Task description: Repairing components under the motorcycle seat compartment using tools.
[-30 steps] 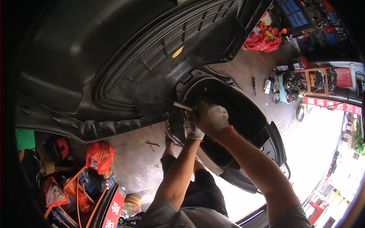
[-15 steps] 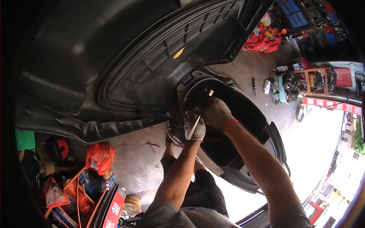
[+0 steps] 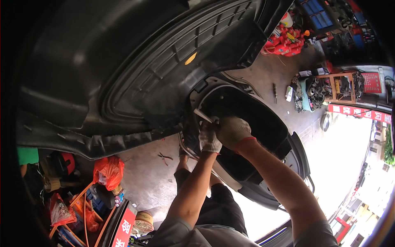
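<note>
Above the open under-seat storage bin (image 3: 263, 127) of a scooter, both my hands are in knitted work gloves and close together. My left hand (image 3: 210, 138) is closed, its fingers meeting those of my right hand. My right hand (image 3: 233, 131) is closed too, with its fingertips hidden from view. A narrow pale strip (image 3: 203, 116) sticks out from between the fingers toward the upper left; its kind is unclear. The raised black seat (image 3: 135, 82), its ribbed underside facing me, fills the upper left.
Pliers (image 3: 165, 157) lie on the concrete floor left of my legs. A red plastic bag (image 3: 108, 172) sits over a cluttered rack at the lower left. Red bottles (image 3: 284, 43), a wooden shelf (image 3: 339, 88) with metal parts, and a tyre (image 3: 325, 122) stand at right.
The pale strip pointed down along my left wrist; now it points up and left from the fingers. A small pale piece above my right hand no longer shows. My right hand has shifted slightly lower.
</note>
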### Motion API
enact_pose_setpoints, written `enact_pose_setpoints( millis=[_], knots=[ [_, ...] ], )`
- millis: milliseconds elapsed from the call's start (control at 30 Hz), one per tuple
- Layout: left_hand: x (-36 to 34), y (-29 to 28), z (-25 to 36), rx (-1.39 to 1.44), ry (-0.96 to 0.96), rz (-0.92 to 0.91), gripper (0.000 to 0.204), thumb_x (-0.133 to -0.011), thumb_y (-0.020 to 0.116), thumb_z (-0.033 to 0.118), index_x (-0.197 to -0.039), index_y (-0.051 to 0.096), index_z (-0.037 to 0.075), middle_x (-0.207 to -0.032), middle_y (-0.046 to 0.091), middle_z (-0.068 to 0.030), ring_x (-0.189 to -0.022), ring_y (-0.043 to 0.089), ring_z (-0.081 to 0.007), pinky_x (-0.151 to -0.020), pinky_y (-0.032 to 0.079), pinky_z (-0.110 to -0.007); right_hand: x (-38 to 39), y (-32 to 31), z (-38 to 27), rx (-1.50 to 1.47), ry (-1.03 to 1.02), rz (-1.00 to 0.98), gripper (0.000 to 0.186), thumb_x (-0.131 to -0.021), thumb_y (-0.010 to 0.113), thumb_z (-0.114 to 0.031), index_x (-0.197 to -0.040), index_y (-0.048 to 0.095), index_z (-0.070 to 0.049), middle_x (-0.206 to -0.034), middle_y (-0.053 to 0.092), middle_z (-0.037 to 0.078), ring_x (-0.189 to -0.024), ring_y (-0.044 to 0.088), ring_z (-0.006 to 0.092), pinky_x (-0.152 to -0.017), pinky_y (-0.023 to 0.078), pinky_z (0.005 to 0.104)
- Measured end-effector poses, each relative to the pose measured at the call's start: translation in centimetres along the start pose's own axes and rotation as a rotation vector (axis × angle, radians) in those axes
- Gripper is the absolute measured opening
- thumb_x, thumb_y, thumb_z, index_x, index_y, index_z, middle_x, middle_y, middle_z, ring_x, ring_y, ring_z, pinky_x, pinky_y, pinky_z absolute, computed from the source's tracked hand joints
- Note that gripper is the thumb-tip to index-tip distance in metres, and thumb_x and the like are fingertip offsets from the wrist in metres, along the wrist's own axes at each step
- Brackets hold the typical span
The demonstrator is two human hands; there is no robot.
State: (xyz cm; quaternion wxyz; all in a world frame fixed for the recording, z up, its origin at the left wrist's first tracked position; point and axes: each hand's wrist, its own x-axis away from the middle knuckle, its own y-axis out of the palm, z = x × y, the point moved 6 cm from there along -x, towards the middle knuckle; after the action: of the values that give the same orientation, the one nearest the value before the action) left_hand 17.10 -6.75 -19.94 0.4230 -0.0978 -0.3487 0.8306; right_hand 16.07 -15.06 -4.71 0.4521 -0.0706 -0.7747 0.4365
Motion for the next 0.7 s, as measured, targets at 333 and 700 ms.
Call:
enact_pose_setpoints(
  millis=[333,700],
  knots=[
    [-0.3,-0.6,0.6,0.288,-0.032,0.215,0.017,-0.087,0.057,0.011,-0.103,0.058,0.007,-0.101,0.061,-0.0130,-0.092,0.062,-0.0328,-0.076,0.052,-0.042,-2.0,1.6,3.2,-0.651,-0.220,0.175,0.027,-0.083,0.058,-0.019,-0.104,0.065,-0.003,-0.094,0.066,0.020,-0.087,0.066,0.0335,-0.075,0.054,0.0402],
    [-0.3,1.9,-3.0,0.285,-0.104,0.058,0.019,-0.091,0.052,0.024,-0.105,0.057,0.013,-0.096,0.063,-0.0126,-0.085,0.066,-0.0307,-0.069,0.054,-0.040,0.5,2.2,-1.1,-0.429,-0.497,-0.213,0.027,-0.088,0.056,-0.019,-0.108,0.061,-0.003,-0.091,0.070,0.015,-0.086,0.067,0.0341,-0.076,0.053,0.0404]
  ],
)
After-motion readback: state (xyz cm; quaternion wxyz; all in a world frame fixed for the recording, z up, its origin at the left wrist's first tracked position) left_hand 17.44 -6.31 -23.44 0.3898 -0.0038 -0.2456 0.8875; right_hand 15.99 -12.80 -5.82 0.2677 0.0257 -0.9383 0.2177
